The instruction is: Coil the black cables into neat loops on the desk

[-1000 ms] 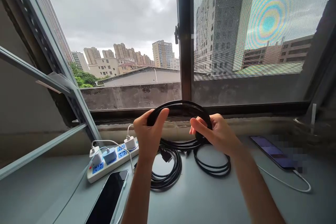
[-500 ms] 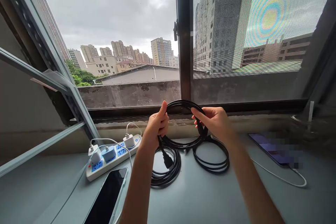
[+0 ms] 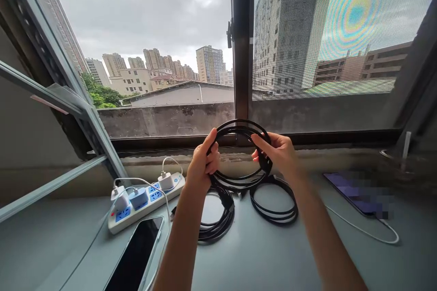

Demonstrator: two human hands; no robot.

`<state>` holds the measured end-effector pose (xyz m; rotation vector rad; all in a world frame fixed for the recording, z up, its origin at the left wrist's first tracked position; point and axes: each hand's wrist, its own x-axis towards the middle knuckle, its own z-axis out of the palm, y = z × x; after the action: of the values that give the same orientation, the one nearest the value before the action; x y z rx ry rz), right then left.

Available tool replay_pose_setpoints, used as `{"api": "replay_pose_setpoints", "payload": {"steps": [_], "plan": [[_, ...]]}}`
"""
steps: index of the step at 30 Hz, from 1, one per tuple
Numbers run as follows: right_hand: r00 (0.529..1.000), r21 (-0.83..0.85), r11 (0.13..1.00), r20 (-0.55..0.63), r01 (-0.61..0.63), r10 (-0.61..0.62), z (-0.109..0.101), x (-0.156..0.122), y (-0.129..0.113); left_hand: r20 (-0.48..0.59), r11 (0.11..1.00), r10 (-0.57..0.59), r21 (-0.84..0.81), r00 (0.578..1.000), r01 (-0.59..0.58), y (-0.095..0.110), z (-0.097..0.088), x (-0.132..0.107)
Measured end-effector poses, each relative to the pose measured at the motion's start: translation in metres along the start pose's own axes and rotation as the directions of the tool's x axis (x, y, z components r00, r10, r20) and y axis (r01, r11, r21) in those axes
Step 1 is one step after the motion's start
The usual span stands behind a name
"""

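Between my two hands a coiled black cable [image 3: 239, 122] is held up as a loop in front of the window sill. My left hand [image 3: 202, 161] is closed round the coil's left side, thumb pointing up. On the right side of the loop, my right hand [image 3: 278, 150] pinches the strands between thumb and fingers. Below, another coiled black cable [image 3: 218, 236] lies on the grey table [image 3: 252, 259], partly hidden behind my left forearm. A smaller black cable coil [image 3: 275, 217] rests to its right, close under my right wrist.
At left stand a white power strip [image 3: 143, 211] with chargers plugged in and a black-screened phone [image 3: 136, 252]. A second phone [image 3: 351, 193] on a white charging cord [image 3: 362, 232] lies at right. A metal frame [image 3: 99, 132] slants at left before the window.
The held loop's strands have spread apart, with the top one standing higher. The dangling plug under my left hand has swung away from where it hung. Both hands keep their hold.
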<state>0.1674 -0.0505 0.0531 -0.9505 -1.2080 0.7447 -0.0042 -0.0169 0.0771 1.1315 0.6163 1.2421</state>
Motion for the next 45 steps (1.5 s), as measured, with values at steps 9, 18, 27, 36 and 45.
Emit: {"api": "replay_pose_setpoints", "payload": {"steps": [9, 18, 27, 36, 45], "plan": [[0.992, -0.13, 0.99, -0.105, 0.053, -0.067, -0.004, 0.01, 0.011, -0.036, 0.989, 0.14, -0.052, 0.99, -0.142, 0.0, 0.007, -0.002], [0.998, 0.141, 0.988, -0.007, -0.065, 0.067, -0.004, 0.007, 0.002, -0.028, 0.996, 0.084, 0.035, 0.996, -0.083, -0.01, 0.004, 0.009], [0.941, 0.417, 0.898, 0.337, -0.14, -0.01, 0.002, -0.003, 0.0, 0.199, 0.958, -0.091, -0.25, 0.976, 0.14, -0.018, -0.004, 0.019], [0.94, -0.042, 0.975, 0.278, 0.216, -0.196, -0.016, -0.008, -0.012, 0.055, 0.981, -0.053, -0.181, 0.997, 0.063, -0.016, -0.005, 0.021], [0.988, -0.792, 0.592, 0.145, 0.149, -0.055, -0.019, 0.011, 0.024, -0.022, 0.922, -0.21, 0.327, 0.978, 0.205, -0.066, -0.009, 0.043]]}}
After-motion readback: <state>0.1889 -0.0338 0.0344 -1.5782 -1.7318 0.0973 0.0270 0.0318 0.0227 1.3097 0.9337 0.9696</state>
